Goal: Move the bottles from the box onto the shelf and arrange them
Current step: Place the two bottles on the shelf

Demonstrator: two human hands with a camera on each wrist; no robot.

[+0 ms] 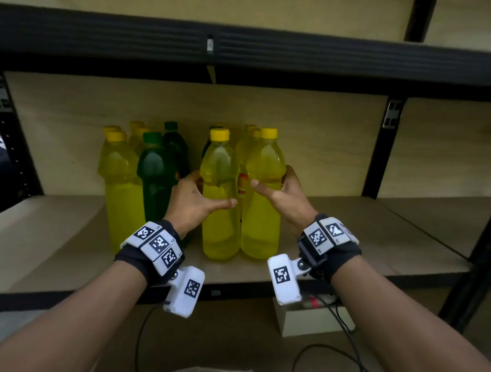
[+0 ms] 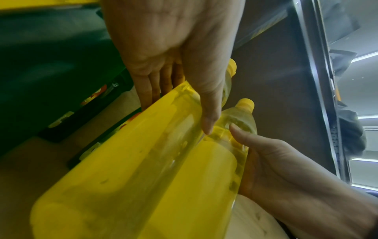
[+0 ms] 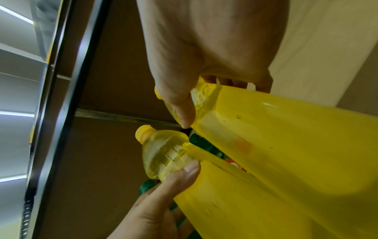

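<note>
Two yellow-capped clear plastic bottles [image 1: 239, 197] of yellow liquid set on wooden shelf [image 1: 377, 242].
Each gripped mid-body by one of the hands — left hand [image 1: 194, 203], right hand [image 1: 287, 196] — likely heavy, slick.

Right hand [image 3: 204, 53]: I see my thumb and fingers wrapped round a yellow bottle [image 3: 296, 137].
Left hand [image 3: 159, 207]: its thumb presses a second yellow bottle [image 3: 165, 155], just beside.
Behind: green bottle caps [image 3: 196, 139].

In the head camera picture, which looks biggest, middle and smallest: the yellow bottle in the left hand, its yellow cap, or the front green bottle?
1. Yellow bottle
2. Green bottle, partly hidden, farther back, so unsure
3. Yellow cap
</note>
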